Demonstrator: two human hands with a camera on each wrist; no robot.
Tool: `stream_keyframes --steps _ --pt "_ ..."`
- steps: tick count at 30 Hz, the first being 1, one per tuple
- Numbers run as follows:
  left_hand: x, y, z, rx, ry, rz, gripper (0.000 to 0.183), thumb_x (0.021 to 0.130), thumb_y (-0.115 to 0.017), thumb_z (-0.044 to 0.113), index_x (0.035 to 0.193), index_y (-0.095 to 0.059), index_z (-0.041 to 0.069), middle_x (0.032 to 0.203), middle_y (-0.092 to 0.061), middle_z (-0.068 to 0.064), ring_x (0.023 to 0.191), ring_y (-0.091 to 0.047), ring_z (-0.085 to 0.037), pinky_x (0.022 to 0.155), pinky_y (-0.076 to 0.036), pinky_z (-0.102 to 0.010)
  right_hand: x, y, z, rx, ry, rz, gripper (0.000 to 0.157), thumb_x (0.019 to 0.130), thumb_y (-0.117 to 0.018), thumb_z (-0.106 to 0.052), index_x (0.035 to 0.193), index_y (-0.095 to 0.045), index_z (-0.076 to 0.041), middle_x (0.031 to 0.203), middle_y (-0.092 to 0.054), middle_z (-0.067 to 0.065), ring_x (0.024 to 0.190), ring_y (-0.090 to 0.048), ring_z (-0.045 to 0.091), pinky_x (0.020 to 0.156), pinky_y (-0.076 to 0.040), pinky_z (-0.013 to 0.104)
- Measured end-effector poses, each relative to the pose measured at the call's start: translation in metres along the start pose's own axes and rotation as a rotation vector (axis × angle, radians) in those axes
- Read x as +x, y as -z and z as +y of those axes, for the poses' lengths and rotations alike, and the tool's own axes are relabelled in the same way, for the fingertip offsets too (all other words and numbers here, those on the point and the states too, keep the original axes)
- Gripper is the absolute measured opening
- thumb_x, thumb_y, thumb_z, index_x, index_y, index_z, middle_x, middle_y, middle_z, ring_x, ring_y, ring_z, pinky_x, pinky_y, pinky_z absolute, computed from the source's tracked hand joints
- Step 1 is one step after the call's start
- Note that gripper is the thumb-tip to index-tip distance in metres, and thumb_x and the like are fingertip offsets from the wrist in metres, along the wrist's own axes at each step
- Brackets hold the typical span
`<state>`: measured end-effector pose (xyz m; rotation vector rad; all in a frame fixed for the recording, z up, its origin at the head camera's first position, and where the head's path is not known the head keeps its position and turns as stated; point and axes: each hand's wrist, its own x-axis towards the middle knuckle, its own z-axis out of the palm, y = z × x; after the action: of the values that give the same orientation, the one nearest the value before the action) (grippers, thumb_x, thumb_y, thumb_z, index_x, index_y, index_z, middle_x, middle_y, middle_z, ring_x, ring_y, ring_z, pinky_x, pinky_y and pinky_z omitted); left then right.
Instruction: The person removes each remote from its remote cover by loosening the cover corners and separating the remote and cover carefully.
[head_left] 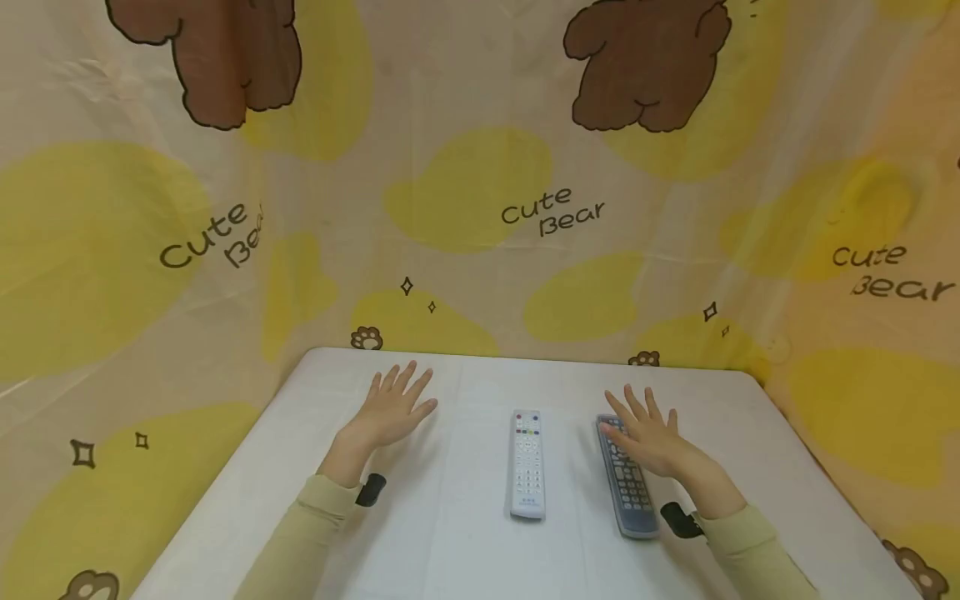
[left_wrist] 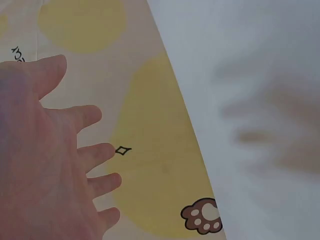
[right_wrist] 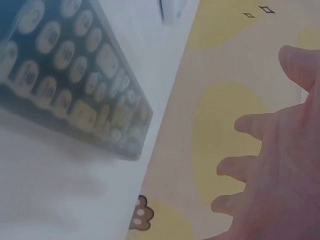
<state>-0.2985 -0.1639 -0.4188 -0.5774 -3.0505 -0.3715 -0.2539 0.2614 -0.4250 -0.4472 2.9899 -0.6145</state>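
Observation:
A white remote control (head_left: 528, 467) lies lengthwise near the middle of the table. To its right is a dark grey remote control (head_left: 630, 487) with many pale buttons, slightly slanted; it fills the upper left of the right wrist view (right_wrist: 65, 65). My left hand (head_left: 390, 410) is spread above the table's left side, holding nothing. My right hand (head_left: 651, 437) hovers over the upper part of the grey remote with fingers spread, hiding some of its buttons. In both wrist views the palms and straight fingers show with nothing in them.
The white table (head_left: 465, 550) has rounded far corners. Behind and beside it hangs a beige curtain (head_left: 465, 275) with yellow patches, brown bears and lettering. A dark wrist device (head_left: 371, 490) sits under the left wrist, another device (head_left: 681, 520) under the right.

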Motion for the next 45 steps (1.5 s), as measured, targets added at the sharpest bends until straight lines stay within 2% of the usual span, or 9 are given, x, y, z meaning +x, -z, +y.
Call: stream_keyframes --steps 6,14,17,23,30,35,45 --pt "0.006 -0.004 0.010 0.014 -0.011 -0.011 0.064 0.099 -0.031 0.052 0.152 -0.018 0.018 0.159 -0.008 -0.014 0.145 -0.003 -0.041 0.115 -0.001 -0.062 0.008 -0.006 -0.008 0.000 -0.001 -0.007 0.072 0.097 -0.037 -0.055 0.151 -0.020 -0.012 0.156 -0.001 0.026 0.139 0.013 0.051 0.097 0.015 0.077" --pt "0.018 -0.013 0.022 0.020 -0.053 0.009 0.065 0.098 -0.034 0.054 0.152 -0.021 0.020 0.159 -0.013 -0.013 0.145 -0.011 -0.039 0.117 -0.004 -0.058 0.019 -0.015 -0.022 0.020 -0.002 -0.007 0.071 0.096 -0.040 -0.054 0.151 -0.021 -0.013 0.157 -0.003 0.024 0.140 0.011 0.049 0.100 0.011 0.076" --pt "0.023 -0.019 0.028 0.025 -0.073 0.023 0.067 0.096 -0.036 0.056 0.151 -0.022 0.019 0.158 -0.017 -0.012 0.144 -0.014 -0.037 0.117 -0.007 -0.056 0.023 -0.021 -0.027 0.018 0.001 -0.011 0.072 0.096 -0.038 -0.056 0.152 -0.020 -0.014 0.157 -0.004 0.024 0.141 0.009 0.048 0.102 0.006 0.076" --pt "0.031 -0.034 0.040 0.002 -0.117 0.063 0.075 0.091 -0.046 0.059 0.150 -0.028 0.016 0.155 -0.028 -0.010 0.141 -0.027 -0.035 0.117 -0.019 -0.051 0.031 -0.033 -0.034 0.017 0.018 0.018 0.072 0.096 -0.042 -0.054 0.149 -0.026 -0.009 0.154 -0.015 0.027 0.141 -0.004 0.051 0.105 -0.008 0.074" --pt "0.038 -0.053 0.052 -0.108 -0.154 0.070 0.080 0.084 -0.062 0.055 0.148 -0.033 0.015 0.148 -0.040 -0.009 0.135 -0.039 -0.029 0.111 -0.033 -0.045 0.039 -0.046 -0.042 0.093 0.056 0.031 0.070 0.095 -0.051 -0.046 0.146 -0.032 -0.002 0.150 -0.024 0.030 0.138 -0.019 0.052 0.107 -0.020 0.068" --pt "0.042 -0.065 0.061 -0.188 -0.160 0.057 0.075 0.084 -0.064 0.053 0.144 -0.040 0.015 0.142 -0.048 -0.008 0.131 -0.044 -0.028 0.110 -0.036 -0.043 0.046 -0.056 -0.045 0.129 0.059 0.049 0.067 0.094 -0.056 -0.038 0.144 -0.034 0.000 0.147 -0.032 0.030 0.133 -0.032 0.049 0.107 -0.029 0.063" --pt "0.041 -0.081 0.076 -0.351 -0.140 0.050 0.064 0.083 -0.069 0.043 0.136 -0.051 0.011 0.136 -0.054 -0.008 0.129 -0.046 -0.030 0.108 -0.038 -0.046 0.051 -0.074 -0.053 0.158 0.021 0.116 0.063 0.088 -0.065 -0.031 0.135 -0.044 0.006 0.135 -0.046 0.032 0.126 -0.043 0.048 0.105 -0.035 0.058"
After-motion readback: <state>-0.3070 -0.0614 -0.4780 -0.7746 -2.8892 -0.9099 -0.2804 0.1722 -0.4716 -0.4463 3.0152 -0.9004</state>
